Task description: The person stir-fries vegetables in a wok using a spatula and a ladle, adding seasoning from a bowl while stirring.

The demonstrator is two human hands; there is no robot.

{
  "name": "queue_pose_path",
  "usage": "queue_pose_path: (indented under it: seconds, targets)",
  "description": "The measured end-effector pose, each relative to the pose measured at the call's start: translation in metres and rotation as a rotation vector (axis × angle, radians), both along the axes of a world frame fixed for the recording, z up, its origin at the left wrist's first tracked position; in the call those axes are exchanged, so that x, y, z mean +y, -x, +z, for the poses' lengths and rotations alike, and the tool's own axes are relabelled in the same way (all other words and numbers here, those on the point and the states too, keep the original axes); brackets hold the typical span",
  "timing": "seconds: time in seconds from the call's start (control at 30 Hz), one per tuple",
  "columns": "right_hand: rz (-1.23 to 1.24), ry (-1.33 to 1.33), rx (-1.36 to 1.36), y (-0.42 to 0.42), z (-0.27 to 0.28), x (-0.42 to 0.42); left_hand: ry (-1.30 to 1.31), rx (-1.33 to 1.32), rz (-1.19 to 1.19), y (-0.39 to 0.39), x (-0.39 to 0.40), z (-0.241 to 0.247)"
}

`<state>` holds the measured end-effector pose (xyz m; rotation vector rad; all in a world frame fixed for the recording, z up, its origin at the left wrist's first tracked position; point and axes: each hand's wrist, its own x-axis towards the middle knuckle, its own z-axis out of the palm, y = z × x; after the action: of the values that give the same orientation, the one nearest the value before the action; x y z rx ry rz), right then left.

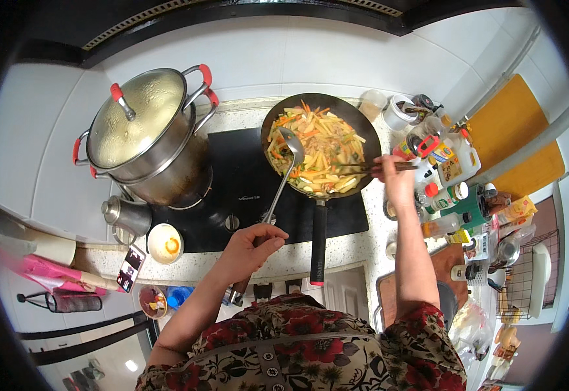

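My left hand (255,247) grips the wooden handle of a metal ladle (283,183). The ladle's bowl rests in the left side of a dark wok (370,124). Between the fingers of my right hand (393,173) is a pair of dark chopsticks (358,167), their tips among the food at the wok's right side. Cut vegetable strips (321,129), pale with some orange and green, fill the wok. Its black handle (318,239) points toward my body, and neither hand touches it.
A tall steel steamer pot (162,171) with a fogged glass lid (138,117) stands on the left of the black cooktop (235,171). A bowl (165,243), a metal pitcher (130,215) and a phone (131,269) sit along the left. Several seasoning bottles (448,195) crowd the right counter.
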<state>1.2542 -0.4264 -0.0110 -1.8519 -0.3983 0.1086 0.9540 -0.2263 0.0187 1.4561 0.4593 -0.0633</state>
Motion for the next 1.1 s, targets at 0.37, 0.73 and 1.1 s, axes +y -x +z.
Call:
queue_pose_path:
  seconds: [0.37, 0.73, 1.1]
  targets:
    - [0.078, -0.106, -0.005, -0.006, 0.009, 0.012, -0.077, -0.004, 0.008, -0.006, -0.003, -0.001]
    - [0.247, 0.131, -0.132, -0.051, 0.003, 0.041, -0.125, -0.011, -0.005, -0.009, -0.006, -0.007]
    - [0.275, 0.005, -0.149, -0.124, 0.004, 0.083, -0.192, -0.069, 0.056, -0.013, -0.019, -0.013]
